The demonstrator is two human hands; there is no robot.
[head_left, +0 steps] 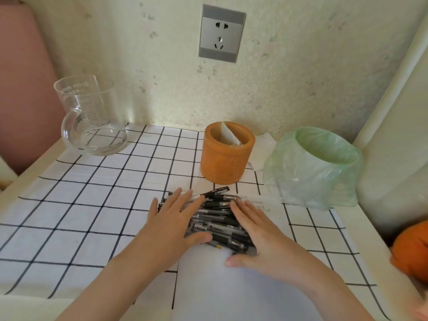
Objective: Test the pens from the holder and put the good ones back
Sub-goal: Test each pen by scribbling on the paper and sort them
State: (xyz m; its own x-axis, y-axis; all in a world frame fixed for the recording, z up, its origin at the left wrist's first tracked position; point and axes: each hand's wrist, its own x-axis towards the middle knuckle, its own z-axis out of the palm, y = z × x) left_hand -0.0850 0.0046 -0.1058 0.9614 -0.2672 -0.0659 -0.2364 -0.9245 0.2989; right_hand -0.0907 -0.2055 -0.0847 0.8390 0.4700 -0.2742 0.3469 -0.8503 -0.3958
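Head view: a heap of black and clear plastic pens (214, 222) is flanked by the flat, open left hand (172, 218) and right hand (259, 237), nothing gripped, near the table's front edge; the round orange holder (223, 163) stands behind.

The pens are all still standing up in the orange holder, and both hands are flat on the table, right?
Not quite. The head view shows the pens lying in a pile on the table, between the left hand and the right hand. The orange holder holds only a folded paper. Both hands do lie flat.

One holder (225, 156) (pens (215, 218) uncountable)
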